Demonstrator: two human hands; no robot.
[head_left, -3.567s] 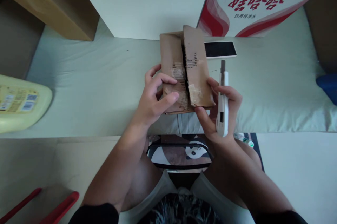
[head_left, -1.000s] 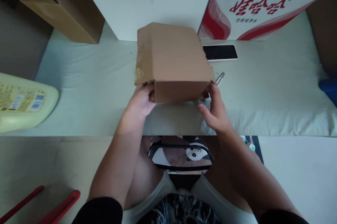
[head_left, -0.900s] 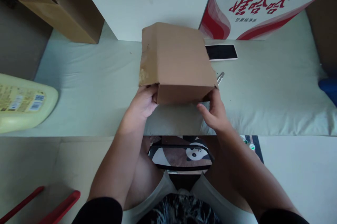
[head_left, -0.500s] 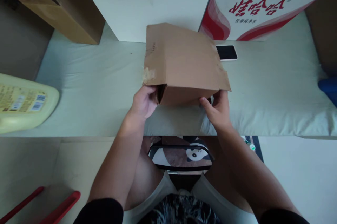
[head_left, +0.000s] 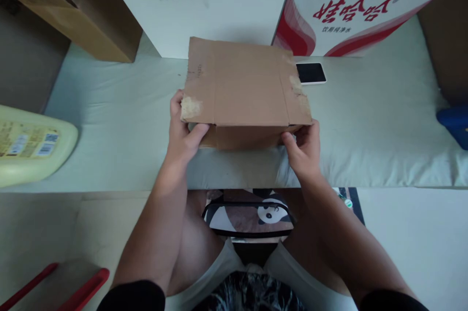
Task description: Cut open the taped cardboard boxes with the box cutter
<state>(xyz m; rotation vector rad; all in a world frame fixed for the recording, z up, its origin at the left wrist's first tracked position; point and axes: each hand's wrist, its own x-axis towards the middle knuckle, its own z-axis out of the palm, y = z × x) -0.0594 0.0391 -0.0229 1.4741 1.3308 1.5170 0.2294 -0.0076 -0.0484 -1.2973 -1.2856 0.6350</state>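
Note:
A brown cardboard box (head_left: 250,84), creased and worn with tape scraps at its front corners, is held between my two hands above the pale green cloth (head_left: 124,121). My left hand (head_left: 183,128) grips its left front corner, thumb on the near side and fingers along the left edge. At the right front corner, my right hand (head_left: 302,149) is closed on the cardboard, its thumb in front and most fingers hidden behind the flap. The top panel lies nearly flat with its side parts spread outward. Just beyond its right edge lies a smartphone (head_left: 311,72), partly covered by the box.
Behind stand a white box (head_left: 219,4) and a red-and-white carton (head_left: 340,33). An open cardboard box (head_left: 98,18) is at the back left. A pale yellow bottle (head_left: 40,145) lies at the left, and a blue object (head_left: 455,125) sits at the right edge.
My left hand has moved left and its thumb now shows on the near side. The box's left side part has opened outward, and the top looks flatter. My right hand keeps its corner.

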